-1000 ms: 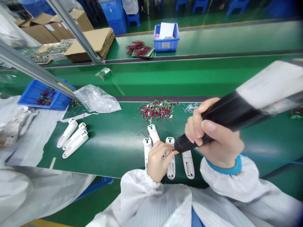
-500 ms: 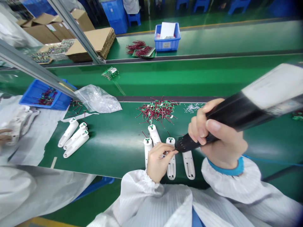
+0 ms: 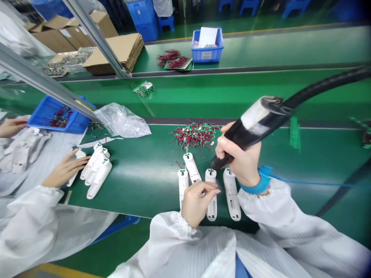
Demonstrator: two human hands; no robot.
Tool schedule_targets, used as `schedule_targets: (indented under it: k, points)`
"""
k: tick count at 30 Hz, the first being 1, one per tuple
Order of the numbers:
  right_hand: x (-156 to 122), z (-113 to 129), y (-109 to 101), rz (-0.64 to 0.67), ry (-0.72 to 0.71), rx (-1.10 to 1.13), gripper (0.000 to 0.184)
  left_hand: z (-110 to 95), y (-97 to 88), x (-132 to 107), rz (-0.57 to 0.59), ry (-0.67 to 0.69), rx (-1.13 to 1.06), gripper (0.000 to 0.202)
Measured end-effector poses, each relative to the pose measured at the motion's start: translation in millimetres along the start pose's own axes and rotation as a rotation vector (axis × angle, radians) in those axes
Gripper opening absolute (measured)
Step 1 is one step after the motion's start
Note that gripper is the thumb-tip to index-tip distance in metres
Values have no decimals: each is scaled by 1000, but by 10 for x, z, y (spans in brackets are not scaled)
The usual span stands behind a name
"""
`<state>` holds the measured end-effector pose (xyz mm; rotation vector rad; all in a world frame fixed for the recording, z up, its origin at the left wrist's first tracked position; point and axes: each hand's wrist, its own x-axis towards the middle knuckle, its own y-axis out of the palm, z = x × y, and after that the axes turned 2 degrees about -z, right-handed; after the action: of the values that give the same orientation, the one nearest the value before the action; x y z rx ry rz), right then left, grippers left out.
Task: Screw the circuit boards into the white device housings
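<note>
My right hand (image 3: 243, 160) is wrapped round a thick black electric screwdriver (image 3: 246, 129), which tilts down to the left. Its tip is at the small green circuit board (image 3: 210, 172) on the top end of a white plastic housing (image 3: 211, 210); whether it touches is hard to tell. Thumb and fingertips pinched together, my left hand (image 3: 194, 202) is over the lower part of this housing; anything between them is too small to make out. Two housings (image 3: 191, 168) (image 3: 182, 183) lie partly under or beside my left hand, and another housing (image 3: 232, 195) lies to the right.
Behind the housings lie a heap of red-wired circuit boards (image 3: 194, 135) and a clear plastic bag (image 3: 123, 120). At left, a co-worker's hand (image 3: 66, 168) touches white housings (image 3: 97, 170) near a blue bin (image 3: 46, 119). The screwdriver's black cable (image 3: 327, 85) runs off right.
My right hand has swung the screwdriver more upright, its tip moving from my left fingertips to the board end of the housing. A co-worker's hand has come in beside the left housings.
</note>
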<state>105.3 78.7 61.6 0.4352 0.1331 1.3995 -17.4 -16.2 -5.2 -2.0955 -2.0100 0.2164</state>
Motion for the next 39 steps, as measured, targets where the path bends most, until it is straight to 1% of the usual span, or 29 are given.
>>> schedule_targets:
  k: [2, 4, 9, 14, 19, 22, 25, 28, 30, 34, 39]
  points:
    - [36, -65, 5, 3, 22, -9, 23, 62, 31, -37, 45, -71, -11, 12]
    - [53, -100, 7, 9, 34, -18, 23, 116, 51, -60, 70, -103, -20, 13]
    - [56, -110, 18, 47, 61, -52, 22, 179, 56, -66, 102, -122, -24, 11]
    - [64, -121, 53, 56, 100, -93, 24, 187, 51, -54, 122, -130, -14, 11]
    - [75, -139, 49, 68, 110, -73, 25, 184, 54, -45, 133, -144, -3, 12]
    - [58, -42, 30, 86, 74, -15, 24, 166, 58, -41, 101, -139, 9, 12]
    - [7, 164, 9, 112, 29, 100, 21, 113, 55, -21, 30, -80, 12, 13]
    - [-70, 384, -17, 155, 52, 212, 16, 24, 43, 22, -17, -50, -8, 14]
    - [-120, 482, -36, 175, 81, 247, 15, -38, 33, 53, -29, -49, -13, 15]
    - [-174, 533, -64, 174, 78, 279, 15, -116, 18, 89, -23, -27, -4, 16]
    - [-175, 509, -72, 176, 62, 271, 15, -127, 12, 86, -36, -8, 3, 14]
